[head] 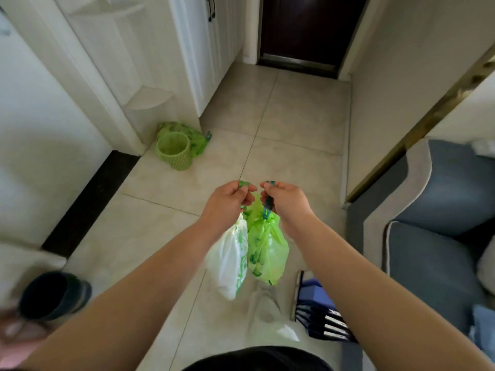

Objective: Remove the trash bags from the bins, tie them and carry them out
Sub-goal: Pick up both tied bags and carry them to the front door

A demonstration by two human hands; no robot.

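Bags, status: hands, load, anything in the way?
Left hand grips white bag; right hand grips green bag by drawstring. Both hanging. Green bin, third bag on floor ahead-left.

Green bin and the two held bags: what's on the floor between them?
Only bare floor tiles separate the green bin from the white bag and green bag, in head view.
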